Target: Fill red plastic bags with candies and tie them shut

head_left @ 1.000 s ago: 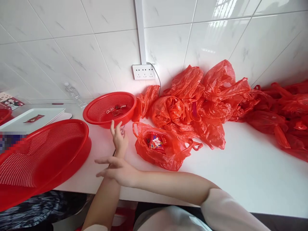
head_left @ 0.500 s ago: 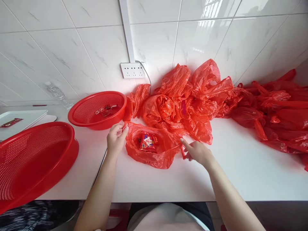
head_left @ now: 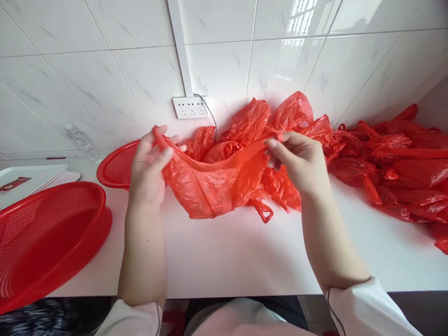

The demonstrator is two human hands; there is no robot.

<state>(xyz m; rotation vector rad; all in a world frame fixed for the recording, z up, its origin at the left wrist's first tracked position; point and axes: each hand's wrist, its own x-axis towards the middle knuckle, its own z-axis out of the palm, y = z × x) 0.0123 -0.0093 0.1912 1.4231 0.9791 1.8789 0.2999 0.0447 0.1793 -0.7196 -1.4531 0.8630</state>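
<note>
Between my two hands a thin red plastic bag (head_left: 206, 189) is stretched out, raised above the white table. My left hand (head_left: 150, 161) grips its left handle between thumb and fingers. With a pinch, my right hand (head_left: 297, 156) holds the bag's upper right corner. The bag's near side faces me, so whatever lies inside is hidden. Right behind it sits a heap of crumpled red plastic bags (head_left: 252, 121), one loose handle hanging toward the front of the table.
Left stand a large red perforated basket (head_left: 101, 219) and a smaller red basket (head_left: 112, 165), partly behind my left arm. Farther back are a white tray (head_left: 45, 175) and a clear plastic bottle (head_left: 82, 140). Filled red bags (head_left: 402, 172) pile up at right. A socket strip (head_left: 191, 108) is on the wall.
Both hands have lifted the bag off the table and pulled its mouth taut. The red snack packets seen inside it before are out of sight now.
</note>
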